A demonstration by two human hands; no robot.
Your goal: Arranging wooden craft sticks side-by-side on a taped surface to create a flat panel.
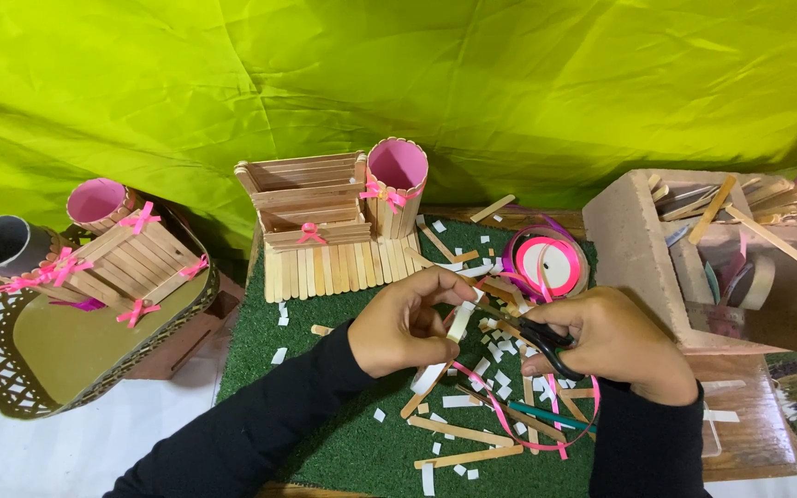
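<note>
Left hand (pixel 405 323) pinches a white strip (pixel 458 323) upright over the green mat (pixel 325 369), roughly 6 o'clock from the stick holder (pixel 325 226). Keep it taut. Right hand (pixel 615 341) grips black scissors (pixel 537 337) at its 9 o'clock; cut square, clear of pink ribbon (pixel 509 420)

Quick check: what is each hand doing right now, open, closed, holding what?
Left hand: closed, pinching a white paper strip.
Right hand: closed around the black-handled scissors, beside loose pink ribbon.
</note>
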